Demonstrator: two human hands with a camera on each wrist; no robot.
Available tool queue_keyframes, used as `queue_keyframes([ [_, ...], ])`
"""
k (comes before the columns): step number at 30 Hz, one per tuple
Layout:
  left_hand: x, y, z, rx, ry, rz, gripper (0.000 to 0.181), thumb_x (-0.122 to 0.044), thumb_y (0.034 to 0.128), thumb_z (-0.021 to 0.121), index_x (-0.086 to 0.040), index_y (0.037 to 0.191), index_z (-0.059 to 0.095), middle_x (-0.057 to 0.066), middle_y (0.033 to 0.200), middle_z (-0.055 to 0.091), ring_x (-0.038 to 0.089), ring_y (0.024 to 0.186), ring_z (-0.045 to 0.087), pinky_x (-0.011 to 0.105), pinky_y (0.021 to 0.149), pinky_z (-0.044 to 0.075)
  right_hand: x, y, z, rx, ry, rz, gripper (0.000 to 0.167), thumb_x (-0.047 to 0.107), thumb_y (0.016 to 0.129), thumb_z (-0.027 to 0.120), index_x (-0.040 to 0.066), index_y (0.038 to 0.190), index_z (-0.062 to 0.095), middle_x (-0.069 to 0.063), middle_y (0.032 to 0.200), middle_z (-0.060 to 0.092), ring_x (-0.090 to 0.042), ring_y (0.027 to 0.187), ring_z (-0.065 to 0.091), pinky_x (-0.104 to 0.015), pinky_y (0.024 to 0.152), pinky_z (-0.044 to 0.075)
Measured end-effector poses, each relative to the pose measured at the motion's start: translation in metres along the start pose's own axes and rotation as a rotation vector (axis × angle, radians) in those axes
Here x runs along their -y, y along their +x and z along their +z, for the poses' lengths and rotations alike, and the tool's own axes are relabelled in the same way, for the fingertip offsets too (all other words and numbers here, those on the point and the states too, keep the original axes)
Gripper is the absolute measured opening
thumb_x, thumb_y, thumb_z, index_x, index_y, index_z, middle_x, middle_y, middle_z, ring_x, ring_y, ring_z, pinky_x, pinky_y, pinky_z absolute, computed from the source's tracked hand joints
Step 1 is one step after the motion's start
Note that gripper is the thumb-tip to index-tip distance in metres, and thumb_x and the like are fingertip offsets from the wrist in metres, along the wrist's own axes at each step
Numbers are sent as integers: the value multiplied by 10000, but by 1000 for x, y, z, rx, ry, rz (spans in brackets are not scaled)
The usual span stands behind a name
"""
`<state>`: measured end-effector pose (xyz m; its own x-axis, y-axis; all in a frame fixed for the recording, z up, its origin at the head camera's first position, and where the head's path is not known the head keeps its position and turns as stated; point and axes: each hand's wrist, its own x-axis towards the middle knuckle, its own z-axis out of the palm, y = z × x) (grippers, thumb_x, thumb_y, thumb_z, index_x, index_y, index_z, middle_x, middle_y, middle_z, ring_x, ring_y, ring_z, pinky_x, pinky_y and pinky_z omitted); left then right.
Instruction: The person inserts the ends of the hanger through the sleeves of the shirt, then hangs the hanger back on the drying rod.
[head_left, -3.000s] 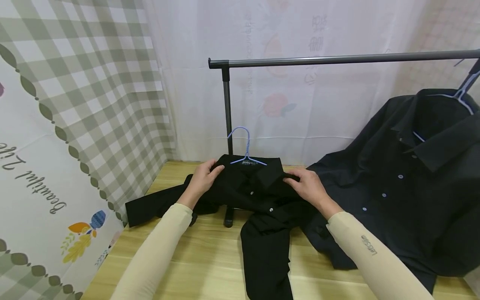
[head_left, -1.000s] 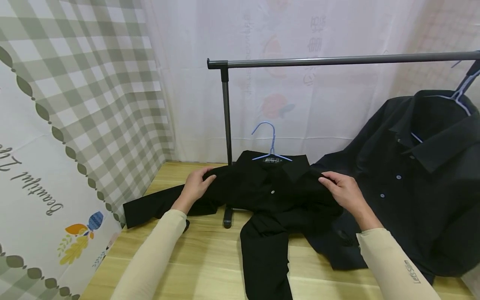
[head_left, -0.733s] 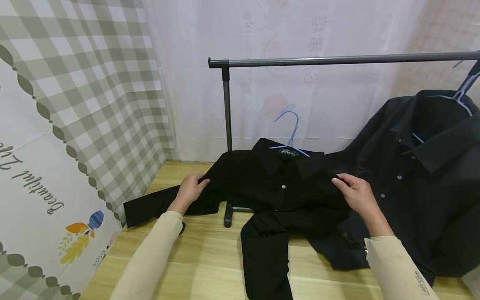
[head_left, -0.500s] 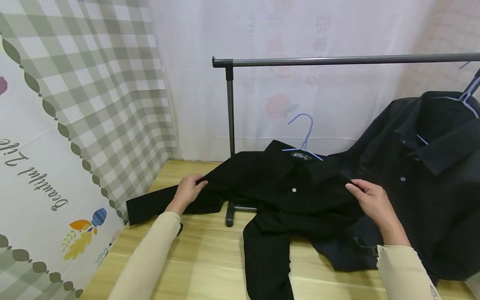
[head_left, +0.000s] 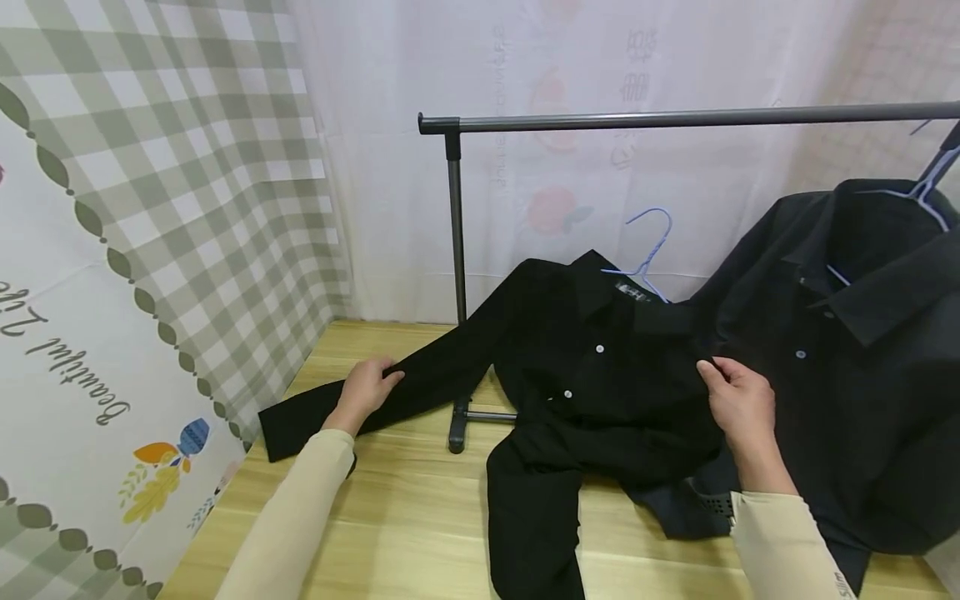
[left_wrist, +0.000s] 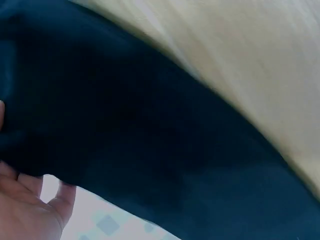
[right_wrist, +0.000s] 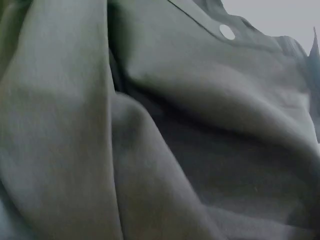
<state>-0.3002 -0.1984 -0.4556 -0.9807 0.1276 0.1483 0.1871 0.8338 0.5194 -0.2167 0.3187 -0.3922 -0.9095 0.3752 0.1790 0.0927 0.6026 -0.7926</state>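
Note:
A black button shirt on a thin blue wire hanger is held up between both hands in the head view. My left hand pinches one sleeve, which stretches out to the left with its cuff lying on the table. On the other side, my right hand pinches the shirt's shoulder area between thumb and fingers. The left wrist view shows dark sleeve cloth with part of the left hand at its edge. Folds of the shirt fill the right wrist view, and no right fingers show there.
A dark metal rack rail runs across the back, with its upright post behind the shirt. A second dark shirt hangs at the right on another blue hanger. The table is wood-grained; a checked cloth covers the left.
The shirt and its hanger have moved right and upward. My left hand has slid from the collar side out along the sleeve, and my right hand has moved right with the shirt.

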Motion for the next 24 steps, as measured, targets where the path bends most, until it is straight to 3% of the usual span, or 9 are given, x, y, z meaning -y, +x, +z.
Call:
queue_keyframes([
  [4, 8, -2, 0, -11, 31, -43, 335, -183, 986, 631, 24, 1248, 657, 216, 1257, 638, 397, 1130, 606, 527, 932, 483, 5, -3, 12, -67, 31, 54, 480, 325, 1051, 483, -16, 1383, 552, -248, 1373, 541, -432, 1246, 482, -586, 1001, 374],
  [8, 8, -5, 3, -55, 83, -62, 264, -162, 969, 654, -7, 1177, 700, 187, 1151, 691, 361, 964, 669, 511, 829, 520, 14, -6, 21, -98, 19, 36, 463, 313, 1047, 498, -14, 1367, 570, -235, 1358, 556, -433, 1274, 475, -586, 1032, 350],
  [12, 1, -8, 11, -93, 151, -45, 228, -161, 954, 675, -29, 1134, 722, 158, 1084, 717, 347, 912, 681, 512, 795, 524, 24, -8, 28, -98, 19, 9, 455, 306, 1049, 494, -14, 1362, 575, -240, 1346, 564, -439, 1265, 477, -597, 1024, 344],
  [16, -12, -12, 29, -155, 223, 65, 202, -148, 914, 724, -56, 1094, 735, 126, 1046, 715, 338, 922, 670, 503, 799, 518, 30, -9, 33, -105, 27, -14, 441, 290, 1050, 495, -17, 1354, 581, -238, 1345, 567, -442, 1260, 480, -600, 1025, 341],
  [19, -30, -16, 47, -200, 246, 177, 224, -168, 890, 759, -81, 1094, 728, 111, 1051, 669, 330, 953, 625, 489, 843, 491, 31, -10, 37, -115, 23, -33, 427, 281, 1048, 501, -22, 1332, 599, -239, 1320, 585, -441, 1240, 496, -594, 1014, 352],
  [21, -46, -21, 59, -164, 216, 239, 245, -232, 901, 755, -94, 1101, 725, 95, 1048, 634, 303, 959, 594, 466, 857, 478, 31, -10, 39, -120, 21, -41, 418, 278, 1049, 502, -28, 1311, 613, -246, 1294, 599, -445, 1217, 507, -593, 997, 359],
  [22, -55, -25, 65, -109, 187, 260, 258, -285, 913, 739, -103, 1096, 726, 79, 1038, 624, 280, 958, 582, 446, 852, 478, 32, -11, 40, -126, 18, -45, 413, 278, 1047, 506, -31, 1295, 623, -250, 1278, 607, -447, 1203, 513, -592, 988, 361],
  [24, -75, -33, 75, 80, 95, 259, 342, -425, 930, 688, -123, 1083, 737, 22, 1022, 637, 218, 952, 581, 395, 845, 485, 31, -11, 41, -136, 16, -51, 407, 278, 1046, 508, -34, 1274, 634, -255, 1258, 616, -450, 1185, 519, -589, 980, 363],
])
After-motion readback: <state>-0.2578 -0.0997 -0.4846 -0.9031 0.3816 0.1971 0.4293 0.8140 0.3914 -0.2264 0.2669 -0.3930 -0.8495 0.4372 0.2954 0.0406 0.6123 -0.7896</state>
